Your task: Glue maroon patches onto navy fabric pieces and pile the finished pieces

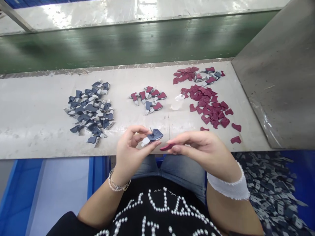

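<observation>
The part (157,134) in the left hand (129,149) is dark slate blue with a whitish-grey end; the piece (167,147) in the right hand (204,144) is plain maroon. The left pile (91,108) shows the same blue and pale grey, the right pile (214,113) is maroon, and the middle cluster (155,93) pairs maroon with grey, one face blue. Worktop (36,108) off-white with grey scuffs, backing strip (110,49) green, wristband (228,188) white, top (152,183) black with white beaded lettering.

Holds blue-grey part (156,134) in left hand (131,146), maroon piece (166,147) in right hand (199,144); faces blue-grey pile (90,108) at left, maroon pile (213,114) at right.
</observation>
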Tool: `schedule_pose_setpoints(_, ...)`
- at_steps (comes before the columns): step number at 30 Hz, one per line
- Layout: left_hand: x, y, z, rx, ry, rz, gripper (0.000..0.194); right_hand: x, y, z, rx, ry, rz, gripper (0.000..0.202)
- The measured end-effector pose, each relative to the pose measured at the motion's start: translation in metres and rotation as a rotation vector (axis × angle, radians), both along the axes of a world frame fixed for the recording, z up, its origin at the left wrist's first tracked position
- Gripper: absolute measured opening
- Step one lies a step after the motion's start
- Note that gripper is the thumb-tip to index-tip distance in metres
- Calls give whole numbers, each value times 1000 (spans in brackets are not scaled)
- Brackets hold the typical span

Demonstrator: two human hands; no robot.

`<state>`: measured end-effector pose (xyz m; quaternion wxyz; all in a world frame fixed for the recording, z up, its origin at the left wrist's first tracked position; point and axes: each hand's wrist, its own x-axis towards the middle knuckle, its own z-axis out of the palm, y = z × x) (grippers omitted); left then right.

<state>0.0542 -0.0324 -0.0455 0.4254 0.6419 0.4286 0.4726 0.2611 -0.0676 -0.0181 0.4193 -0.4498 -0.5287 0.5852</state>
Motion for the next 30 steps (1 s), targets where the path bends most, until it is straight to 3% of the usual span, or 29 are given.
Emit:
schedule_pose_setpoints(3, 2, -2, -2, 84, -18, 19, 53, -4, -7, 7, 0, 48, 24, 9)
schedule_pose_setpoints(7, 2, -5, -3, 177, -35, -61, 57, -6, -6, 3, -93, 105, -93, 11)
schedule_pose_setpoints(16, -2, -11, -5, 170, 30, -71, 44, -10, -1, 4, -117, 60, -113, 17)
schedule_pose_setpoints(24, -3, -5, 0, 372, 115, -118, 40, -6, 3, 1, -188, 63, -1, 24)
schedule_pose_setpoints(30, -5, -4, 3, 368, 98, -152, 39, 0, 13, -1, -230, 23, 112, 27)
